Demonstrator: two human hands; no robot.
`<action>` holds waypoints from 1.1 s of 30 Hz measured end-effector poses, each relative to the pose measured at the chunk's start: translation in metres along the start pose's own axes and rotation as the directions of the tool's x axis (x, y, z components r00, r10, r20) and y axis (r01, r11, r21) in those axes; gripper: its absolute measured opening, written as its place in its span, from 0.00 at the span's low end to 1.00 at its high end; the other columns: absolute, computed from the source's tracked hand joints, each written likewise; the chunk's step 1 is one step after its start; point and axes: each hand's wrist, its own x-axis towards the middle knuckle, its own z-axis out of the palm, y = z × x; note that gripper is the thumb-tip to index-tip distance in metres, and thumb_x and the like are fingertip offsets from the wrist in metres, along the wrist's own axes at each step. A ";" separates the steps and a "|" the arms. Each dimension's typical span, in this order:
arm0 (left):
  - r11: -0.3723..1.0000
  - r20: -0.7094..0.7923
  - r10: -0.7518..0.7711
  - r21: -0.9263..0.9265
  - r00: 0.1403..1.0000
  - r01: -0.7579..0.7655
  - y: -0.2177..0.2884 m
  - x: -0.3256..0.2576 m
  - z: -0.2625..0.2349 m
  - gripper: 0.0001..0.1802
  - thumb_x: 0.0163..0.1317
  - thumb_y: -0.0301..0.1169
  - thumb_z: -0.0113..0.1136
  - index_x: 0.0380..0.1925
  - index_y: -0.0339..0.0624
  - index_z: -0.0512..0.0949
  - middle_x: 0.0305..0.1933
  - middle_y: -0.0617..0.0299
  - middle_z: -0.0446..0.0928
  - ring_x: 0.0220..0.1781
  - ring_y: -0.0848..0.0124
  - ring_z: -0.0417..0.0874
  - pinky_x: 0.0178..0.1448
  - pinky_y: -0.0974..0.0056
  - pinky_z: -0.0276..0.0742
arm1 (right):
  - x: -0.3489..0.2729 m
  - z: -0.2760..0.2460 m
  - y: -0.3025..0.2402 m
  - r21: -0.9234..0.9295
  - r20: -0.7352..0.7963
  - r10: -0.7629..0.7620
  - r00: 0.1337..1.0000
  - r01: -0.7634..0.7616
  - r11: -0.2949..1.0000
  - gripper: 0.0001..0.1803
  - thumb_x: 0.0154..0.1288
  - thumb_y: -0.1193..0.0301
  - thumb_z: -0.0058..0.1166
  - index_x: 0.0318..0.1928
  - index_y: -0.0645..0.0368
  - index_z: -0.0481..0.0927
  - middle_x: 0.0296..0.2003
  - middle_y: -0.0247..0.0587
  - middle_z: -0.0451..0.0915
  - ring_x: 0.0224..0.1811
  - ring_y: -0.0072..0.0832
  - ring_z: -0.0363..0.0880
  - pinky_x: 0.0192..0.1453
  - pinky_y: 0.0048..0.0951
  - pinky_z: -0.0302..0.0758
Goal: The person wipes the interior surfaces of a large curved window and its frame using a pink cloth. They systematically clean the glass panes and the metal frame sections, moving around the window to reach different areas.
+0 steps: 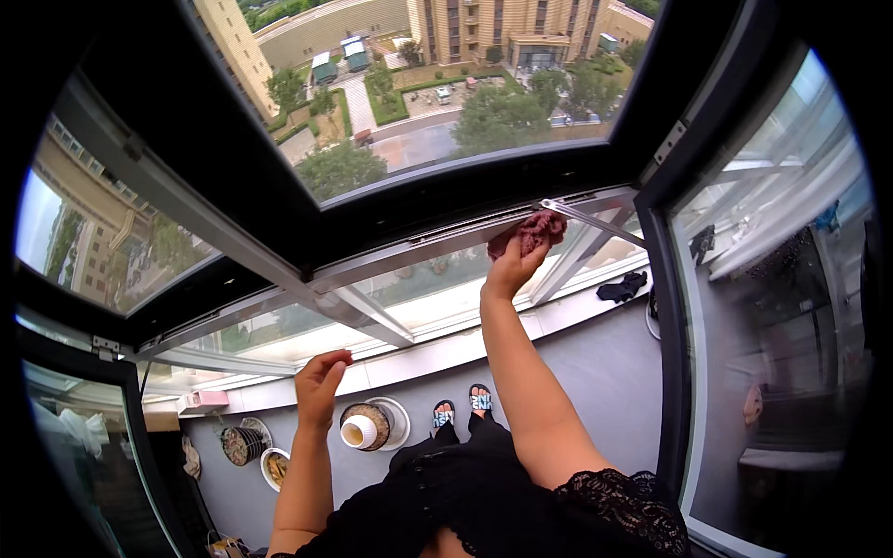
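My right hand [513, 268] is closed around a crumpled dark red cloth [539, 234]. It presses the cloth against the light lower rail of the window frame [409, 249], close to the right corner. Beside the cloth, a metal stay arm [595, 223] slants down to the right from the opened black-edged sash [474, 177]. Nothing shows in my left hand [319, 386], which hovers lower down on the left. Its fingers are loosely bent, with the thumb a little apart from them.
Below are a white sill [446, 355] with a dark cloth [621, 286] and a grey floor [595, 381]. A round pot holding a white cup [361, 431], a small bowl [275, 468] and a dark ribbed pot [242, 445] stand left of my feet. Another sash [674, 372] stands at the right.
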 end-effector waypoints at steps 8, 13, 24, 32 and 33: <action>0.994 0.113 -0.052 0.102 0.992 0.041 -0.007 0.004 0.018 0.12 0.65 0.23 0.59 0.48 0.32 0.81 0.45 0.56 0.84 0.48 0.70 0.84 0.57 0.66 0.77 | -0.020 0.001 0.006 -0.264 0.122 -0.202 0.972 0.228 0.937 0.34 0.69 0.72 0.48 0.74 0.61 0.56 0.68 0.62 0.58 0.71 0.56 0.56 0.75 0.44 0.54; 0.978 0.185 -0.051 0.208 0.981 0.012 -0.013 0.005 0.016 0.14 0.64 0.23 0.60 0.50 0.33 0.80 0.47 0.55 0.84 0.51 0.69 0.85 0.58 0.65 0.78 | 0.140 -0.048 -0.002 0.309 -0.027 -0.025 0.999 0.032 0.950 0.29 0.70 0.69 0.50 0.69 0.58 0.65 0.59 0.50 0.65 0.55 0.40 0.72 0.51 0.33 0.77; 0.977 0.161 -0.116 0.197 0.980 0.084 -0.037 -0.003 0.038 0.12 0.64 0.24 0.63 0.47 0.35 0.82 0.46 0.56 0.85 0.49 0.70 0.85 0.56 0.66 0.79 | 0.037 -0.025 -0.005 0.073 0.031 0.106 0.994 -0.108 0.991 0.29 0.73 0.70 0.51 0.72 0.57 0.62 0.63 0.40 0.68 0.59 0.29 0.73 0.57 0.26 0.74; 0.924 0.055 0.047 0.378 0.997 -0.064 -0.007 -0.006 0.051 0.11 0.61 0.25 0.63 0.43 0.37 0.84 0.43 0.55 0.86 0.45 0.66 0.86 0.53 0.65 0.79 | -0.029 -0.039 -0.063 0.078 0.566 -0.620 0.543 0.714 0.696 0.24 0.50 0.81 0.55 0.52 0.62 0.81 0.55 0.57 0.67 0.55 0.49 0.72 0.62 0.42 0.71; 0.924 0.025 0.056 0.378 0.998 -0.061 -0.010 -0.008 0.049 0.11 0.61 0.25 0.63 0.43 0.37 0.85 0.42 0.54 0.86 0.45 0.65 0.86 0.53 0.64 0.79 | -0.007 -0.037 -0.068 0.045 0.490 -0.703 0.515 0.791 0.611 0.24 0.49 0.82 0.54 0.51 0.62 0.81 0.56 0.56 0.66 0.55 0.49 0.73 0.63 0.42 0.71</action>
